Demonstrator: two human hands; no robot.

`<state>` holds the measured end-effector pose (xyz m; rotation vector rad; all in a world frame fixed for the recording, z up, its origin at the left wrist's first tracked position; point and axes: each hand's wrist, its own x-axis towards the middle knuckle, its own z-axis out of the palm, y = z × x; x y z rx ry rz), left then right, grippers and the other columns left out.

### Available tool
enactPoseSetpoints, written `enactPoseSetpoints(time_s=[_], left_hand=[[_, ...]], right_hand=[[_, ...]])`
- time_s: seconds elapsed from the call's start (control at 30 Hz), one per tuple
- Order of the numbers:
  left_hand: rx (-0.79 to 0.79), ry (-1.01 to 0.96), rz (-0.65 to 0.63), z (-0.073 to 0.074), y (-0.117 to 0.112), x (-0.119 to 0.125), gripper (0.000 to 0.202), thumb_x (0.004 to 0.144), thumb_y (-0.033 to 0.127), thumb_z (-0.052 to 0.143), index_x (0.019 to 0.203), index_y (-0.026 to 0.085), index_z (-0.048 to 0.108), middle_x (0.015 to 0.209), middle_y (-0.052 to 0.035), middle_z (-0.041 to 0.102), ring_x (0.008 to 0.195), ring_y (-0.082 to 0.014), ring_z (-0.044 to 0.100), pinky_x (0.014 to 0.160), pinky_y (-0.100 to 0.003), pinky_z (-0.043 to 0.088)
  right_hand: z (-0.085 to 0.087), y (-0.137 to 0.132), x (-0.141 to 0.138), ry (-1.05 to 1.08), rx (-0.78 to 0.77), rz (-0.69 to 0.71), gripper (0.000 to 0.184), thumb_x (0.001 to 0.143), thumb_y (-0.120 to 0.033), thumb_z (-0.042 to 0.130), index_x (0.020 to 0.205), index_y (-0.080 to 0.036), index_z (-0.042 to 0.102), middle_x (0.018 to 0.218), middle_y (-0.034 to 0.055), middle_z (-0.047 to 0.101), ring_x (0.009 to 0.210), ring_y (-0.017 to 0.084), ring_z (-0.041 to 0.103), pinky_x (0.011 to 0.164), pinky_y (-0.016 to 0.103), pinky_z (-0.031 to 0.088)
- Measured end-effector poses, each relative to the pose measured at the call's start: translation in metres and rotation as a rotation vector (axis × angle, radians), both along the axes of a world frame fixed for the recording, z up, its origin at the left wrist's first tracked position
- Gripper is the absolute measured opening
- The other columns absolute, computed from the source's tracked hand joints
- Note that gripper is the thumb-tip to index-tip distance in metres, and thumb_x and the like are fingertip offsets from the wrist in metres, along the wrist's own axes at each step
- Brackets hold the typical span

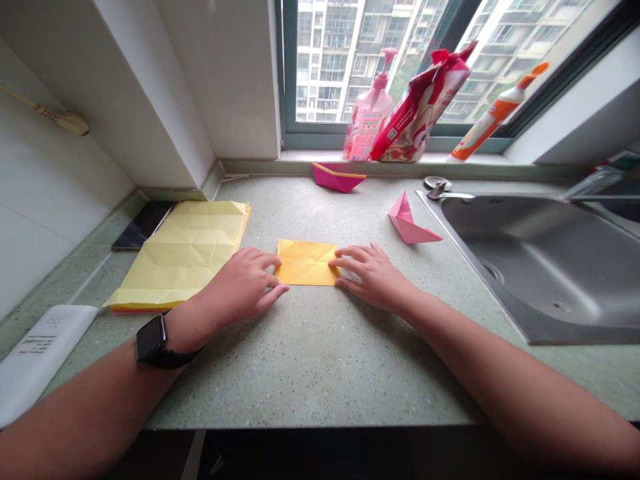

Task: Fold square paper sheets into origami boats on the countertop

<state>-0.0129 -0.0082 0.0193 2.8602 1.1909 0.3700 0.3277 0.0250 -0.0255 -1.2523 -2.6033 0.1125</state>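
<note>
A folded sheet of orange-yellow origami paper (307, 263) lies flat on the speckled counter, with crease lines crossing it. My left hand (247, 280) touches its left edge, fingers bent and a little apart. At the right edge, my right hand (373, 275) rests its spread fingertips on the paper. Neither hand grips it. Beyond the paper sits a magenta paper boat (339, 179) with a yellow rim. A pink folded paper boat (411, 223) stands to the right, near the sink. Left of my left hand lies a stack of creased yellow paper (187, 247).
A steel sink (540, 253) with a faucet (445, 190) takes up the right side. A pump bottle (370, 117), a red packet (425, 107) and an orange-white bottle (493, 123) stand on the windowsill. A dark phone-like slab (140, 228) and a white power bank (45, 353) lie left.
</note>
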Motion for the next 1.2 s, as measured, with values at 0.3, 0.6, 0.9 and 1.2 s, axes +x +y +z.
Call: enactPoseSetpoints(time_s=[0.3,0.6,0.9,1.2], left_hand=[[0.122,-0.041,0.137,0.010,0.007,-0.010,0.039,0.113,0.036,0.057,0.088,0.020,0.082,0.104,-0.0104,0.079,0.097,-0.0281,0.071,0.096,-0.050,0.060],[-0.045,-0.036,-0.177,-0.023,-0.006,0.019,0.041,0.112,0.042,0.067,0.149,0.024,0.071,0.156,-0.0160,0.067,0.146,-0.0353,0.060,0.129,-0.060,0.045],[-0.091,-0.028,-0.165,-0.021,-0.003,0.020,0.036,0.111,0.040,0.069,0.143,0.023,0.076,0.148,-0.0156,0.070,0.134,-0.0338,0.066,0.117,-0.054,0.056],[-0.149,-0.071,-0.234,-0.028,0.004,0.014,0.032,0.113,0.040,0.066,0.141,0.025,0.076,0.156,-0.0140,0.069,0.144,-0.0345,0.064,0.130,-0.065,0.044]], right_hand=[[0.001,0.001,-0.001,-0.014,0.001,-0.005,0.033,0.107,-0.046,0.073,0.139,-0.036,0.077,0.152,0.0101,0.072,0.139,0.038,0.066,0.126,0.077,0.041],[0.001,0.002,-0.001,0.008,-0.005,0.009,0.034,0.108,-0.045,0.071,0.140,-0.035,0.076,0.151,0.0106,0.072,0.139,0.037,0.066,0.127,0.075,0.039],[0.003,0.003,0.002,0.015,-0.037,0.038,0.033,0.107,-0.042,0.073,0.140,-0.037,0.076,0.153,0.0094,0.072,0.140,0.035,0.066,0.127,0.072,0.042],[-0.002,0.013,0.010,0.147,0.010,-0.126,0.052,0.104,-0.049,0.076,0.152,-0.031,0.069,0.160,0.0133,0.066,0.153,0.039,0.057,0.130,0.071,0.043]])
